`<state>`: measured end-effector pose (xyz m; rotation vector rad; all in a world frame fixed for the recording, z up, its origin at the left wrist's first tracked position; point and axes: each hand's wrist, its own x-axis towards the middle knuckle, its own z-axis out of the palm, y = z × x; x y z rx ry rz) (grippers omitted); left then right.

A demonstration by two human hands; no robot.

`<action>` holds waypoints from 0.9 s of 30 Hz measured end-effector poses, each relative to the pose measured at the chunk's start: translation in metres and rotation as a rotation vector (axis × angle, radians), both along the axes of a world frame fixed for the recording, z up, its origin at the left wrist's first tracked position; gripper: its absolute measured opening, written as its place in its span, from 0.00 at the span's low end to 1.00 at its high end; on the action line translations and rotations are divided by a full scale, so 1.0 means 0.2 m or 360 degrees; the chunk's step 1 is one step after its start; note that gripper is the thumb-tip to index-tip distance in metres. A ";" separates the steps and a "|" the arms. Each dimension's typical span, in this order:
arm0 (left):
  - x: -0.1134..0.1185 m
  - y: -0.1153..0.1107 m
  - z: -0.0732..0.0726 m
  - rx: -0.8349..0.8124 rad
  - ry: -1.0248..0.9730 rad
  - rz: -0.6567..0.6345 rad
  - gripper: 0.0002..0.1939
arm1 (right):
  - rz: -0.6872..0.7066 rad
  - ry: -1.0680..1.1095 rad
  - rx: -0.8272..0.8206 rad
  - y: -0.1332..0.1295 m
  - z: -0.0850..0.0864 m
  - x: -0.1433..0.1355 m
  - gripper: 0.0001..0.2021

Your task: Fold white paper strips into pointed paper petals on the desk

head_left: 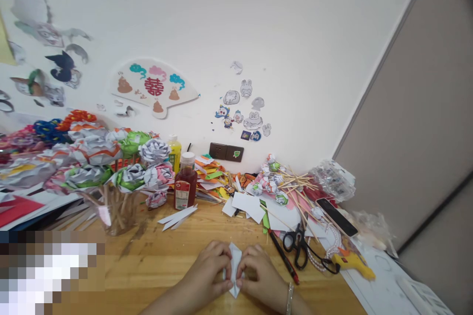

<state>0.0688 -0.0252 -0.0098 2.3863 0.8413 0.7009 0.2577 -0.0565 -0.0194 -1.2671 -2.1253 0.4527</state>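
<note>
A small piece of white folded paper (235, 261), pointed at its top and bottom, stands between my two hands near the table's front edge. My left hand (214, 268) pinches its left side with thumb and fingers. From the other side my right hand (257, 269) grips the paper's right edge, fingertips close to those of the left. A bracelet circles my right wrist. Parts of the paper are hidden behind the fingers.
Paper flowers (129, 177) on sticks fill a clear container (114, 216) at left, beside a red-brown bottle (185, 182) and paper strips (177, 216). Black scissors (297, 246), a red-and-black pen (284, 256), a yellow glue gun (354, 265) and a phone (337, 217) lie at right.
</note>
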 end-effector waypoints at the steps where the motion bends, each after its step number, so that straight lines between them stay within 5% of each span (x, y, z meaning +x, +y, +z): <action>1: 0.00 0.00 0.00 0.0007 0.0013 0.0006 0.07 | 0.0002 0.0009 0.0005 0.00 0.00 0.00 0.08; 21: 0.03 -0.05 0.05 -0.0061 0.0132 0.0187 0.09 | -0.0380 -0.0279 -0.0058 -0.11 0.02 -0.09 0.07; 27: 0.03 -0.04 0.04 -0.0058 0.0147 0.0191 0.08 | -0.0319 -0.0246 -0.0074 -0.09 0.02 -0.06 0.06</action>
